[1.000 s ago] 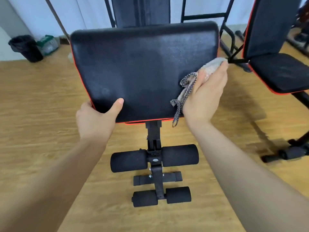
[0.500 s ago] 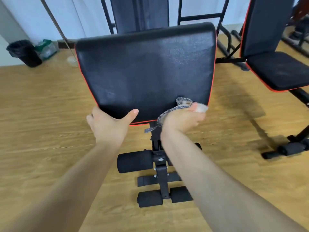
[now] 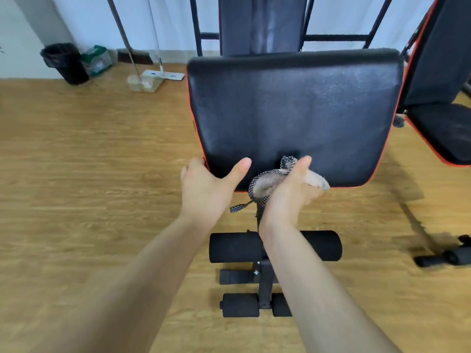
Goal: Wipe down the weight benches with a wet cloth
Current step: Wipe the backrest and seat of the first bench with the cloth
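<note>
A black padded bench seat (image 3: pixel 293 113) with red piping fills the middle of the view, its backrest (image 3: pixel 262 24) rising behind it. My left hand (image 3: pixel 206 189) grips the seat's near left corner, thumb on top and fingers under the edge. My right hand (image 3: pixel 290 194) holds a grey-beige cloth (image 3: pixel 267 182) with a checkered trim against the seat's near edge, close to the middle. Part of the cloth sticks out to the right of the hand. Damp streaks show on the seat's far right area.
Black foam leg rollers (image 3: pixel 234 247) and the bench's frame stand below my arms. A second black bench (image 3: pixel 443 131) stands at the right. On the wooden floor at the back left are a black bin (image 3: pixel 66 62), a mop head (image 3: pixel 163 75) and a clear container (image 3: pixel 144 84).
My right hand drew the cloth from the seat's far right edge down to the near edge, then shifted slightly left. The left hand kept its grip on the corner.
</note>
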